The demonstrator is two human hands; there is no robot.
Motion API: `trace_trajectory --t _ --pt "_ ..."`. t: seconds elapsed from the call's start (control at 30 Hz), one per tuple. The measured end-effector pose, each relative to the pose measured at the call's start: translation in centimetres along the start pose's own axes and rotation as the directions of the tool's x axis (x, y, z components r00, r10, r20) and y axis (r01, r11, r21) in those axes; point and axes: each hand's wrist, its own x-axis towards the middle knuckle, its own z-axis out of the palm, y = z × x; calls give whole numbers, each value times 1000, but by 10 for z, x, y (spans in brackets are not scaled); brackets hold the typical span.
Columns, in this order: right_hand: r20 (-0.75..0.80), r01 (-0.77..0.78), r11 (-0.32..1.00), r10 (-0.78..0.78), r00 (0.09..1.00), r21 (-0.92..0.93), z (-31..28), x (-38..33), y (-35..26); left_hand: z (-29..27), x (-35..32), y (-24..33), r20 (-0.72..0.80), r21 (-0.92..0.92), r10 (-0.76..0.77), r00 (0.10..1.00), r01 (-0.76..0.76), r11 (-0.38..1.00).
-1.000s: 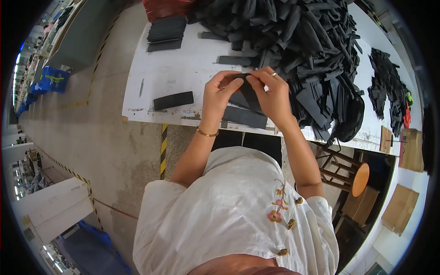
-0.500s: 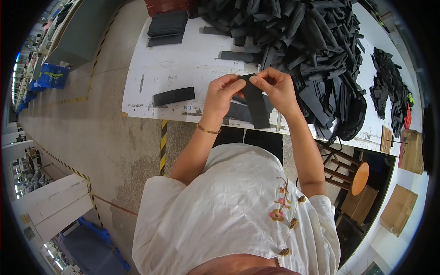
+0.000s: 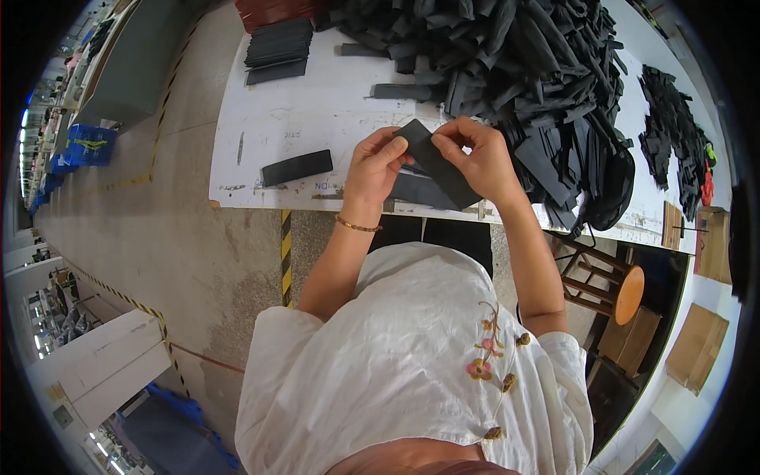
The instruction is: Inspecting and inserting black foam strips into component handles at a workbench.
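Note:
Between my hands, above the table's near edge, a black fabric strip [image 3: 434,161] hangs slantwise, its lower end toward the right. My left hand [image 3: 375,168] pinches its left edge near the top, thumb on the upper face. My right hand [image 3: 480,161] is closed at the strip's right edge, thumb and forefinger together. Beneath it another black strip [image 3: 418,191] lies on the table, partly covered. A single black strip [image 3: 297,168] lies flat left of my left hand.
On the white table [image 3: 261,119], a neat stack of black strips [image 3: 277,51] lies far left, beside a red bundle [image 3: 277,11]. A large heap of black pieces [image 3: 522,63] fills the far right. A dark bag [image 3: 609,186] and wooden stool [image 3: 625,293] are to the right.
The strip has gone from hanging nearly straight down to a slant, showing more of its broad face. My right thumb has shifted from its top to its right edge.

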Motion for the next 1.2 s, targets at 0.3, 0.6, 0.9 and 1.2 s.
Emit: trace_trajectory --t 0.3,0.6,0.9,1.2 --pt "-104 95 979 -115 988 -180 7 -10 2 3 -2 -6 -114 21 -55 992 58 998" --pt "227 -259 853 170 959 453 -7 -2 24 4 -6 7 76 44 -139 987 136 990" --pt "85 -227 922 211 974 314 1 -4 29 3 -13 -1 -27 238 -165 986 167 957" --pt "165 -195 938 152 974 286 -6 4 26 4 -11 -1 -9 428 -77 997 74 901"
